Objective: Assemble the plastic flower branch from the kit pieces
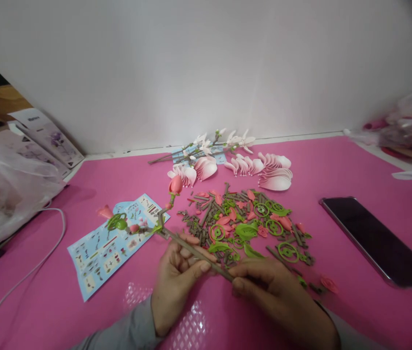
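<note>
Both hands hold a thin brown toy flower branch (184, 243) that runs from lower right up to the left. My left hand (177, 282) pinches its middle with thumb and fingers. My right hand (275, 291) grips its lower end. The branch's far end carries a pink bud (176, 184), green leaves (116, 222) and small pink pieces, and it hovers over a blue instruction sheet (107, 248). Just beyond my hands lies a heap of small brown, green and coral building pieces (246, 218).
A pink mat (337, 160) covers the table. Pale pink petals (275, 177) and white-flowered twigs (209, 143) lie near the wall. A dark phone (377, 238) rests at right, plastic bags (5, 184) and a white cable (27, 272) at left, booklets (49, 136) behind.
</note>
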The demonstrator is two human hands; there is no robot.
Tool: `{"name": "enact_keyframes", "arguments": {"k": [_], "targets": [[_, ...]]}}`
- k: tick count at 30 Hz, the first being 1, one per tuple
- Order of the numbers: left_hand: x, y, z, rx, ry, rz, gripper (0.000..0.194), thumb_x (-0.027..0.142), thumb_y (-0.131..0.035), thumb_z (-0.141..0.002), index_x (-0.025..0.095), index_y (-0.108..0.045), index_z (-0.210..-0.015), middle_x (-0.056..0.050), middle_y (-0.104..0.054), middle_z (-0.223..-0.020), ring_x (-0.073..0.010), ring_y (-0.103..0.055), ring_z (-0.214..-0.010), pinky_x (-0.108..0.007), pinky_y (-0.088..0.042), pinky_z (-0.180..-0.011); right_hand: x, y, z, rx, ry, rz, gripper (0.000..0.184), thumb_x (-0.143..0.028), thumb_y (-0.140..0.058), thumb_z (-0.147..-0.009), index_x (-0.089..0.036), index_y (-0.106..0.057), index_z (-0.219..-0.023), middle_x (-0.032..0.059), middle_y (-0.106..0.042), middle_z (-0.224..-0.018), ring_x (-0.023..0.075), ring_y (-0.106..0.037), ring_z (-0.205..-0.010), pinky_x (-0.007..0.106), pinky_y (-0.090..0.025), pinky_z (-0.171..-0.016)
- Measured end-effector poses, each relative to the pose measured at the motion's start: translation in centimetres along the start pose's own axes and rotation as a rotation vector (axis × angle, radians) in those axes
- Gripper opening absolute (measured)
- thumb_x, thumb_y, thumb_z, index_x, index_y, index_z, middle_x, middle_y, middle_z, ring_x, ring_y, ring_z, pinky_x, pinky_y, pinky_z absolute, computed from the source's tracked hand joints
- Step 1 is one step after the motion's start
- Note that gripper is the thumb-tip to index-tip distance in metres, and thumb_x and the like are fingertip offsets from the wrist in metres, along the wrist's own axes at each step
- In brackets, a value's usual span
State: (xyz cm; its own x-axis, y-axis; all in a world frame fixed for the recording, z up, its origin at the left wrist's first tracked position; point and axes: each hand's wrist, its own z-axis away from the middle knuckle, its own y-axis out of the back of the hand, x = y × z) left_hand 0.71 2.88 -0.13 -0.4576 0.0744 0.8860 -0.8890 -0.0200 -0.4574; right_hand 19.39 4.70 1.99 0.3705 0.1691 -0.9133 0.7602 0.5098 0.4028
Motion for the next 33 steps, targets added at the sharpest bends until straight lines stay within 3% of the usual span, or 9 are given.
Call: {"name": "enact_keyframes", "arguments": {"k": [8, 12, 17, 21, 24, 33], "targets": [[0.08, 0.03, -0.10, -0.018, 0.038, -0.001, 0.016, 0.020, -0.074, -0.075, 0.017, -0.063, -0.087, -0.003, -0.076, -0.077, -0.0159, -0.070, -0.071, -0.027, -0.055, -0.069, 0.36, -0.49, 0.22, 0.019, -0.078, -0.021, 0.014, -0.026, -0.058, -0.080, -0.019, -0.069, -0.074, 0.0006, -0.065, -0.068, 0.0143, -0.056, -0.064, 0.024, -0.041, -0.058], [0.15, 0.05, -0.04, -0.028, 0.063, -0.005, 0.017, 0.020, -0.074, -0.075, 0.017, -0.063, -0.088, -0.003, -0.076, -0.076, -0.0152, -0.070, -0.069, -0.026, -0.055, -0.067, 0.34, -0.67, 0.29, -0.001, -0.154, -0.096, 0.008, -0.025, -0.064, -0.074, -0.018, -0.064, -0.069, -0.0021, -0.056, -0.061, 0.0116, -0.048, -0.056, 0.022, -0.035, -0.051], [0.16, 0.26, 0.14, -0.043, 0.068, -0.027, 0.014, 0.025, -0.073, -0.077, 0.018, -0.065, -0.086, -0.004, -0.077, -0.080, -0.0158, -0.071, -0.075, -0.025, -0.054, -0.070, 0.42, -0.78, 0.30, -0.049, -0.155, -0.069, 0.019, -0.027, -0.058, -0.078, -0.019, -0.053, -0.062, -0.0049, -0.043, -0.054, 0.0097, -0.038, -0.051, 0.021, -0.028, -0.047], [0.12, 0.38, 0.10, -0.039, 0.053, -0.066, 0.012, 0.027, -0.073, -0.076, 0.017, -0.068, -0.081, -0.004, -0.078, -0.080, -0.0160, -0.071, -0.076, -0.025, -0.054, -0.073, 0.55, -0.88, 0.46, -0.067, -0.048, 0.077, 0.031, -0.032, -0.044, -0.090, -0.018, -0.052, -0.063, -0.0010, -0.055, -0.062, 0.0122, -0.050, -0.058, 0.024, -0.036, -0.055], [0.29, 0.24, -0.06, -0.039, 0.054, -0.110, 0.011, 0.027, -0.073, -0.077, 0.017, -0.069, -0.075, -0.003, -0.077, -0.077, -0.0141, -0.070, -0.072, -0.022, -0.053, -0.069, 0.59, -0.99, 0.60, -0.085, -0.003, 0.135, 0.030, -0.032, -0.038, -0.093, -0.019, -0.061, -0.078, 0.0028, -0.067, -0.076, 0.0159, -0.060, -0.068, 0.027, -0.041, -0.062], [0.54, 0.21, -0.06, -0.079, 0.059, -0.090, 0.013, 0.028, -0.072, -0.077, 0.016, -0.068, -0.075, -0.003, -0.077, -0.074, -0.0124, -0.070, -0.066, -0.020, -0.052, -0.066, 0.17, -0.93, 0.70, -0.087, 0.021, 0.095, 0.034, -0.031, -0.035, -0.093, -0.018, -0.064, -0.080, 0.0034, -0.068, -0.073, 0.0163, -0.061, -0.066, 0.027, -0.043, -0.061]]}}
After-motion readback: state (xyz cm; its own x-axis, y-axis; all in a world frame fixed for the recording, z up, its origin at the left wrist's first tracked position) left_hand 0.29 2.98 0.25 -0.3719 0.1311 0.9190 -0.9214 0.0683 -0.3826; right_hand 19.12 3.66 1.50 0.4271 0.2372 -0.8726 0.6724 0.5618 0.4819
